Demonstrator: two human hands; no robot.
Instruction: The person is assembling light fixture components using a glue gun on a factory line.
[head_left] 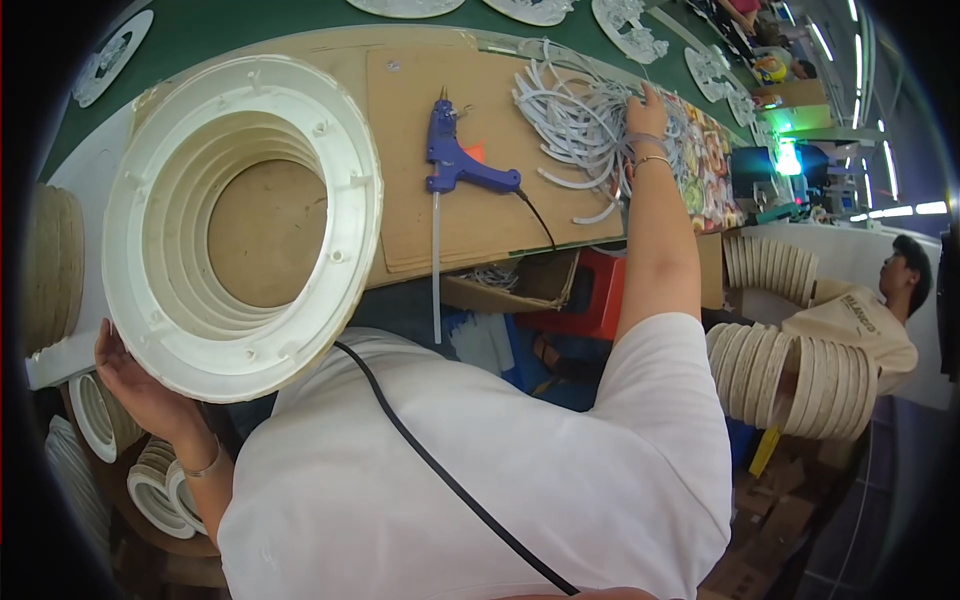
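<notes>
A stack of white plastic rings (345, 225) stands on the left of the bench, its round opening facing up. My left hand (150, 385) is at the stack's near left edge, fingers stretched out and not wrapped round it. At the far right of the bench, my right hand (648, 118) reaches over a heap of thin white tubes (570, 115). Its fingers look extended among them, partly hidden, with no tube visibly gripped. Between the stack and the heap lies a blue glue gun (445, 150) with an orange trigger; a long glue stick (436, 265) sticks out of its back.
Brown cardboard (400, 220) covers the bench. Beyond it, white moulded parts (625, 30) lie on a green surface. A red stool (595, 295) and an open carton (520, 290) are below the edge. More ring stacks (790, 380) stand at right, near another person (850, 325).
</notes>
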